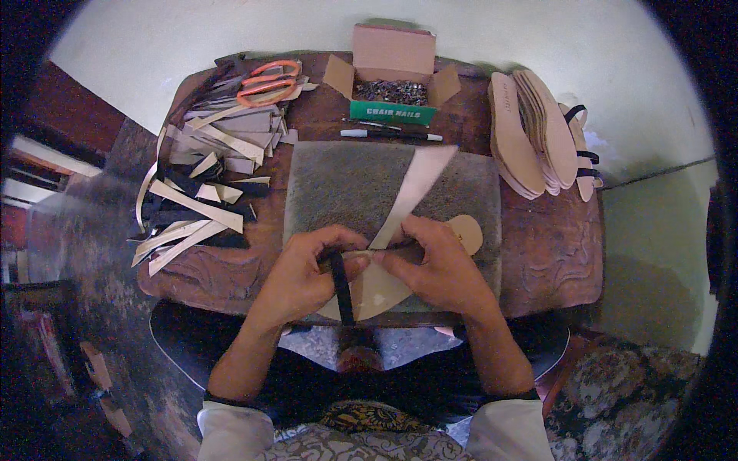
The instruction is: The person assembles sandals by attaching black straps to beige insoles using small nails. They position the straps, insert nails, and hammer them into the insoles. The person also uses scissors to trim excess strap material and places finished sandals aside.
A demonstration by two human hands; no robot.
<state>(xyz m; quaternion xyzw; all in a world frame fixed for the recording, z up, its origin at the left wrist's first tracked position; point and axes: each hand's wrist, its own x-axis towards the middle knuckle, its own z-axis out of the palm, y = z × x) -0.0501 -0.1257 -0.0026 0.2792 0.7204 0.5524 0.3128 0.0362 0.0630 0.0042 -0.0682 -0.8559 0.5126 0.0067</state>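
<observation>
Close together over a dark slab (338,180), both my hands work at a tan sandal insole (384,288). Its rounded far end shows beyond my right hand. My left hand (311,269) is closed, fingers and thumb pinching around a black strap (342,288) that hangs over the insole. With thumb and fingers my right hand (430,257) pinches the lower end of a pale beige strap (419,184), whose wide free end points up and away. Where the straps meet the insole between my fingertips is partly hidden.
Orange-handled scissors (269,83) lie on cut strips (196,207) at left. Behind the slab stand an open green box of nails (392,100) and a pen (392,134). Stacked insoles (534,131) and strapped sandal pieces (584,154) sit at right on the carved wooden table (550,265).
</observation>
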